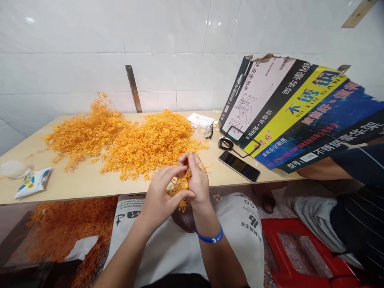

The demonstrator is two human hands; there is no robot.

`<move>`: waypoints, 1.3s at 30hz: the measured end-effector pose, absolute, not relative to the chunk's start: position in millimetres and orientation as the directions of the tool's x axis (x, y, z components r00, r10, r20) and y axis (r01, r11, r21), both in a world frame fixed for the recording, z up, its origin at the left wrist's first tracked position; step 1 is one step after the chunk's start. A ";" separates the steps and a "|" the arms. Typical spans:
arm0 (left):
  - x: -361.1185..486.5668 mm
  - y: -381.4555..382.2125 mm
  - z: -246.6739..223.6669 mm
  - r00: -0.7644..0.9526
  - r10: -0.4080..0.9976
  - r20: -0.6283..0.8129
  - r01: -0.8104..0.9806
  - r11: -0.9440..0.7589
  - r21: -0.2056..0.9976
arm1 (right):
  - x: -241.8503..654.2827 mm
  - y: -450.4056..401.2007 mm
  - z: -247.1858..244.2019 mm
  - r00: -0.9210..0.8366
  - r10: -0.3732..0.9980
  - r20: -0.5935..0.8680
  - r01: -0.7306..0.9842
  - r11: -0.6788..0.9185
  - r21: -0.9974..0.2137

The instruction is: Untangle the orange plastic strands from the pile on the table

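Just over the table's front edge, my two hands meet around a small bunch of orange plastic sprigs (182,185). My right hand (198,180) is closed on the bunch, its thumb pointing up, with a blue wristband (210,236) below it. My left hand (162,192) curves round the other side, fingers and thumb against the sprigs. Thin strands poke out past the fingers, and part of the bunch is hidden. Behind my hands lies a large pile of the same orange sprigs (153,140), next to a second pile (87,136) on the left.
On the table (192,182) lie a phone (239,165), a black watch (225,143), glasses (209,131) and a white packet (33,183). A printed cardboard sheet (297,108) leans at right, by a person's arm (324,170). More orange sprigs (69,224) lie below the table, left; a red stool (270,256) stands right.
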State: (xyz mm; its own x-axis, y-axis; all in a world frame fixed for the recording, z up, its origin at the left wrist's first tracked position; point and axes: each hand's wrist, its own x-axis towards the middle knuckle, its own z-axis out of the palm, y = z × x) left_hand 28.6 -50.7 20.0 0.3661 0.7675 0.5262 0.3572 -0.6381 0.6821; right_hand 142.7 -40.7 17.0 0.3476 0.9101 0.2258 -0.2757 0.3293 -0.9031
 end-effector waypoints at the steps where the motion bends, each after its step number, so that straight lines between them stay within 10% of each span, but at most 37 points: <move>1: 28.9 -50.2 18.6 0.330 0.781 0.531 0.340 -0.623 0.705 | 140.7 -42.9 13.5 0.344 0.912 0.223 -0.286 0.328 -0.900; 14: 18.4 -44.6 36.3 0.238 0.842 0.483 0.226 -0.532 0.816 | 165.2 -59.9 4.9 -0.151 0.934 0.324 -0.214 0.289 -0.933; 27: 17.0 -24.6 22.3 0.110 0.994 -0.023 -0.395 0.065 0.916 | 153.1 -58.5 -15.5 -0.025 0.894 0.447 -0.552 0.360 -0.752; 31: 27.1 4.5 13.3 0.073 0.963 0.258 -0.017 -0.257 0.966 | 158.2 -50.5 -16.2 0.142 0.947 0.289 -0.567 0.317 -0.761; 39: 66.8 72.1 6.9 0.362 0.780 0.511 0.456 -0.626 0.632 | 172.9 -47.2 -10.8 0.137 0.970 0.200 -0.604 0.242 -0.760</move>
